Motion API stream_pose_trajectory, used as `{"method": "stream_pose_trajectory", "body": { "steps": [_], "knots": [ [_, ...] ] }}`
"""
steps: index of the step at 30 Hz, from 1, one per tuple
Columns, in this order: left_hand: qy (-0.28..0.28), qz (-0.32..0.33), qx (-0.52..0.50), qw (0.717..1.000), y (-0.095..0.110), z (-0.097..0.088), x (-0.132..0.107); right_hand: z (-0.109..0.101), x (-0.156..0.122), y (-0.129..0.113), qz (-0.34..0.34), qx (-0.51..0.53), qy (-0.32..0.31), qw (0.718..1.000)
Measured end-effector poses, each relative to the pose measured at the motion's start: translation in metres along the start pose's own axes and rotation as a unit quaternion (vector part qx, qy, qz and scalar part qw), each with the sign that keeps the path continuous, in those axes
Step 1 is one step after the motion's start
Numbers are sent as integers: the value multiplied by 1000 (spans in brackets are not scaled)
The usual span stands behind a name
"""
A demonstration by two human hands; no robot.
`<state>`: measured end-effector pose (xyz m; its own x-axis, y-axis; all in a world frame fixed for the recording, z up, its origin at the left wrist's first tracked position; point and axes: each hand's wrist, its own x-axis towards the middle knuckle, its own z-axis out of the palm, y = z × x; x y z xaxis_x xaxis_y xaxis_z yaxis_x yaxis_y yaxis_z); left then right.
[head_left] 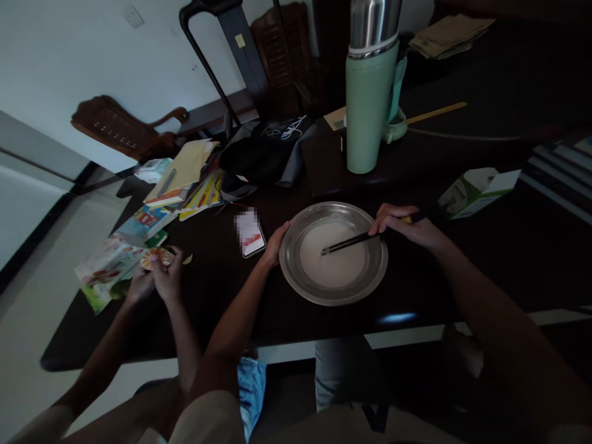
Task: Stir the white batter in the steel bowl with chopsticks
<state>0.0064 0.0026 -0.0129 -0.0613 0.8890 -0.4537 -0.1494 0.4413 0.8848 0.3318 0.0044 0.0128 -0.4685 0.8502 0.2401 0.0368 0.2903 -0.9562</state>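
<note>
A round metal bowl [333,297] stands on the dark table, holding a whitish liquid [319,271]. My left hand [276,243] grips the bowl's left rim, fingers on the outside and partly hidden. Over the right rim, my right hand [402,223] is closed around a pair of dark chopsticks [349,242]. Their tips dip into the liquid near the middle, and the back ends stick out behind my fingers. A phone [253,245] with a lit screen lies just left of the bowl.
At left, another person's hands [161,280] hold a peeled orange citrus fruit [157,256]. Papers and booklets [185,176] and a black bag [259,157] lie behind. A green thermos [365,117] stands beyond the bowl; an opened carton [478,192] lies to the right.
</note>
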Motion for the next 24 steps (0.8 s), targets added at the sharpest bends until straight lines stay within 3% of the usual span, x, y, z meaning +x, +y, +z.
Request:
{"method": "stream_pose_trajectory", "body": {
  "steps": [3, 5, 7, 10, 12, 14, 18, 20, 22, 24],
  "knots": [
    [19, -1, 23, 1000, 3, 8, -6, -8, -1, 3, -7, 6, 66, 998],
    [28, 1, 31, 999, 11, -2, -19, -13, -3, 4, -16, 34, 86, 996],
    [36, 4, 34, 999, 26, -31, -41, -13, -4, 4, -18, 57, 60, 996],
    [44, 14, 28, 999, 57, -87, -80, -5, -4, 0, -8, 55, -13, 998],
    [53, 23, 25, 998, 70, -106, -95, 0, -2, -2, -6, 28, -34, 999],
    [36, 26, 18, 999, 67, -94, -92, 0, -1, -1, -6, 4, -9, 1000],
    [8, 40, -1, 999, 29, -18, -45, -12, -3, 4, -20, 17, 73, 997],
    [3, 40, -3, 999, 12, 6, -23, -15, -5, 5, -30, 42, 66, 997],
    [2, 42, -4, 999, 4, 12, -12, -12, -5, 3, -26, 50, 23, 998],
    [4, 43, -5, 999, 2, 5, -8, -5, -3, 0, -12, 35, -28, 999]
  ]
}}
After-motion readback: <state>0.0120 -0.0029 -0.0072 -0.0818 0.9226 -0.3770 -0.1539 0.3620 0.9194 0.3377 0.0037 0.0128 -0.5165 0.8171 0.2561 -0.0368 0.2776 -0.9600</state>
